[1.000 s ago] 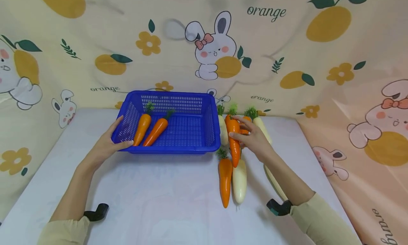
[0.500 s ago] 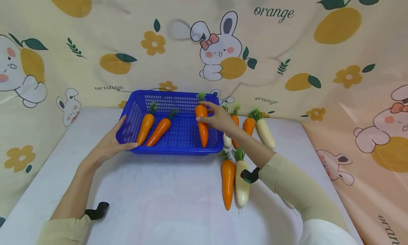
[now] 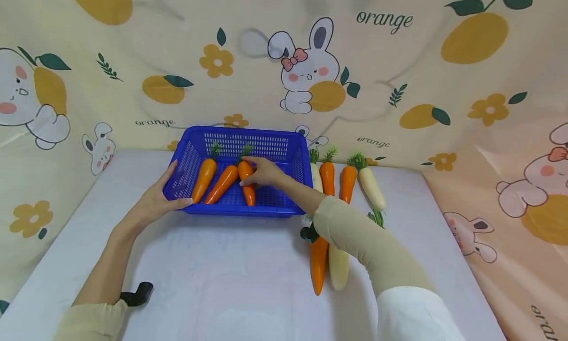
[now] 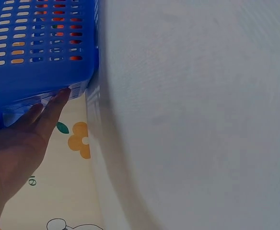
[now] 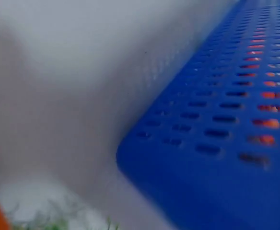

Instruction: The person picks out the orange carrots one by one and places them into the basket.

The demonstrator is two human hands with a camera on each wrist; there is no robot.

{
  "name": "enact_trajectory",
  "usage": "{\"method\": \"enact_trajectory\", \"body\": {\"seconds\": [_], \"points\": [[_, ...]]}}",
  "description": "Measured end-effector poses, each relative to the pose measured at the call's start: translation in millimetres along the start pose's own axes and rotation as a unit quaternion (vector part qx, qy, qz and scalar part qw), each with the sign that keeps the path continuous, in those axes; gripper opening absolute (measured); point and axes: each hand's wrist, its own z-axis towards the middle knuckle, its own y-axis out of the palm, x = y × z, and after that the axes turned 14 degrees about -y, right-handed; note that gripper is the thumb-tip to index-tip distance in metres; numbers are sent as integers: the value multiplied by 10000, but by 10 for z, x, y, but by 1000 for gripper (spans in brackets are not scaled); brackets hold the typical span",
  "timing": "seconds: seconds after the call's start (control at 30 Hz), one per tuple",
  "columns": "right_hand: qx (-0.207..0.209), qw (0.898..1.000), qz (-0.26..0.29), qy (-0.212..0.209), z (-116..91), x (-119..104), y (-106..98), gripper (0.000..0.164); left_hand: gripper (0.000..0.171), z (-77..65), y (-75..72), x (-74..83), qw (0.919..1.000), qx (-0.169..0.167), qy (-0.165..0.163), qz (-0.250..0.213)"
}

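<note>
A blue plastic basket (image 3: 239, 210) stands at the back of the table. My left hand (image 3: 153, 198) holds its front left corner, thumb at the front rim and fingers along the left side. In the left wrist view the fingers (image 4: 53, 112) lie straight against the outer wall under the rim. Inside the basket, my right hand (image 3: 264, 173) grips an orange carrot (image 3: 248, 193) with a green top, thumb and fingers around its upper part. Two more carrots lie left of it, one leaning carrot (image 3: 222, 184) and another carrot (image 3: 205, 175). The right wrist view shows only the basket's outside.
Right of the basket lie several carrots and white radishes, among them a carrot (image 3: 348, 180), a white radish (image 3: 372, 188) and a nearer radish (image 3: 338, 269). A front carrot (image 3: 318, 272) is partly under the right forearm. A printed cloth (image 3: 248, 94) hangs behind the table.
My right hand has lifted a carrot from the pile on the right and carried it left into the basket, beside the other two. The left hand has stayed at the basket's corner.
</note>
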Motion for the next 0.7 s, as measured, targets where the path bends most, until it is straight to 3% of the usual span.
{"method": "enact_trajectory", "body": {"seconds": [0.33, 0.7], "points": [[-46, 9998, 188, -90, 188, 78, 205, 86, 109, -11, 32, 31, 9999, -97, 83, -55], [-312, 9967, 741, -113, 93, 106, 3, 85, 108, -14, 9, 20, 10000, -49, -17, -66]]}}
